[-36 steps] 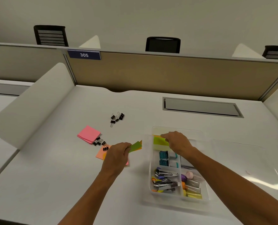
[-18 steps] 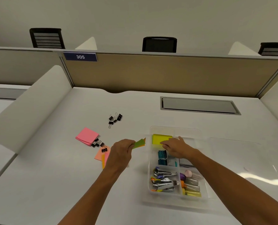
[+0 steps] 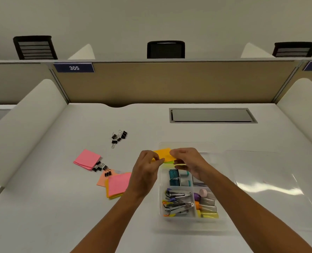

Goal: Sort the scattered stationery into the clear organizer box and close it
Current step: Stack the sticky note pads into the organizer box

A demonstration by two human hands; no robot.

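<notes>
Roughly halfway, judging from the layout. Already sorted inside the clear organizer box (image 3: pixel 212 219), just below and right of the hands: staplers (image 3: pixel 178 202) in the near compartment, staple boxes (image 3: pixel 173 177) under the right wrist, some small coloured items (image 3: pixel 203 201) beside them. Both hands now busy with an orange sticky note pad (image 3: pixel 164 153), left hand (image 3: pixel 148 168) pinching its left edge, right hand (image 3: pixel 189 161) pinching its right edge, held over the far end of the box; touching the box floor or not, cannot tell. Still left on the tabletop (image 3: pixel 60 216): pink notes (image 3: pixel 87 158) far to the left, mixed pink and orange notes (image 3: pixel 117 185) just beside the left wrist, binder clips (image 3: pixel 101 168) between these, more clips (image 3: pixel 118 136) beyond the left hand. Clear lid (image 3: pixel 272 179) lying open to the right, so closing not yet done
</notes>
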